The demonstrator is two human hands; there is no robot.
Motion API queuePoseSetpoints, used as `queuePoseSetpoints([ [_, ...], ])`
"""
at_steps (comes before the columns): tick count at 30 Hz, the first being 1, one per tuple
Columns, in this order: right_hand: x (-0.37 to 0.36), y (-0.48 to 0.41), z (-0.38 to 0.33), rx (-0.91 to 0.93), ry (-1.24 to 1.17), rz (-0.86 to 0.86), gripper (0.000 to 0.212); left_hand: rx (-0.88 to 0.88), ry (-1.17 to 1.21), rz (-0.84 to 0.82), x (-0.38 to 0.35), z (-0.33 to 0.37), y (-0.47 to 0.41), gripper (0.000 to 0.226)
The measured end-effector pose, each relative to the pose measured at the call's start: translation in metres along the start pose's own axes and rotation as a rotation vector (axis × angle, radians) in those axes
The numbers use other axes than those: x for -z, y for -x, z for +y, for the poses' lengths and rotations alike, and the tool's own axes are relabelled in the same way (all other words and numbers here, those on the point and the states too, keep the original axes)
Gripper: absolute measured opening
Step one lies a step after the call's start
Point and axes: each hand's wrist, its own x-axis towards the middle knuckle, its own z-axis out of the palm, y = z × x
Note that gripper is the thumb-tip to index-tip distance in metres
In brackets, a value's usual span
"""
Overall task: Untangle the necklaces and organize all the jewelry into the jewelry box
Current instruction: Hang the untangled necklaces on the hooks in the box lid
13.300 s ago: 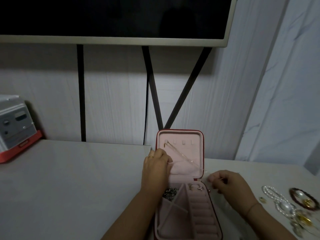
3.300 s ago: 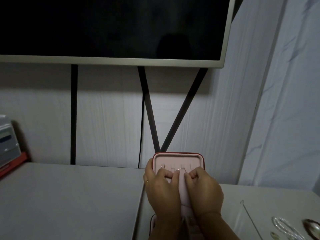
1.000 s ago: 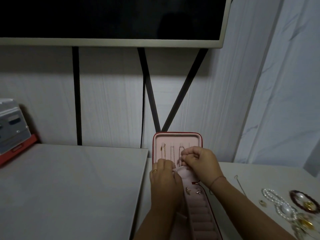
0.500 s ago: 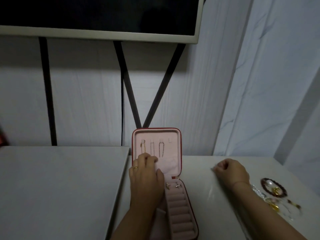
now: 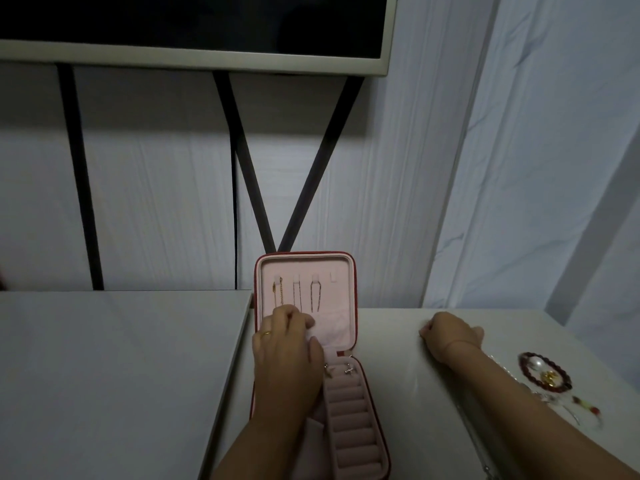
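The red jewelry box [image 5: 351,299] stands open, its pink lid upright. Three chains [image 5: 297,295] hang from the hooks in the lid. My left hand [image 5: 287,355] lies over the box and pinches the top edge of the lid pocket [image 5: 334,329]. Two small earrings [image 5: 349,370] sit above the ring rolls [image 5: 353,427]. My right hand [image 5: 450,336] rests on the table right of the box. Its fingers are curled down at the far end of a thin chain necklace [image 5: 472,441], seemingly pinching it. A dark red bead bracelet [image 5: 526,375], a pearl [image 5: 537,364] and gold pieces [image 5: 550,377] lie further right.
A raised grey tabletop [image 5: 121,375] fills the left, with its edge [image 5: 239,358] right beside the box. Black stand legs [image 5: 301,188] and a dark screen [image 5: 194,26] rise behind the box. Small loose beads [image 5: 585,408] lie near the right table edge.
My right hand has left the box lid and moved right onto the table near the loose jewelry. My left hand stays at the lid pocket. The view has turned to the right.
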Motion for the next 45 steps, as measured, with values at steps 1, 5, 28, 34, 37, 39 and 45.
queuePoseSetpoints([
  [1, -0.001, 0.000, -0.001, 0.013, 0.029, -0.007, 0.020, 0.002, 0.002, -0.004, 0.001, 0.000, 0.000, 0.015],
  [5, -0.003, 0.002, 0.000, 0.080, 0.105, -0.017, 0.027, -0.004, 0.013, -0.016, 0.002, 0.001, 0.000, 0.016],
  [28, 0.009, 0.011, -0.001, 0.184, 0.047, -0.076, 0.022, -0.013, 0.036, 0.008, 0.001, 0.000, 0.000, 0.014],
  [34, 0.043, 0.048, -0.010, 0.475, -1.067, -0.392, 0.037, -0.040, 0.257, -0.054, 0.007, 0.015, -0.005, 0.015],
  [37, 0.050, 0.060, -0.027, 0.554, -1.217, -0.569, 0.029, 0.032, 0.499, -0.220, 0.011, 0.031, -0.007, 0.021],
  [39, 0.052, 0.067, -0.039, 0.593, -1.264, -0.632, 0.027, 0.122, 0.694, -0.342, 0.012, 0.038, -0.010, 0.021],
  [45, 0.059, 0.082, -0.063, 0.735, -1.190, -0.527, 0.025, 0.308, 1.139, -0.524, 0.013, 0.027, -0.015, 0.035],
])
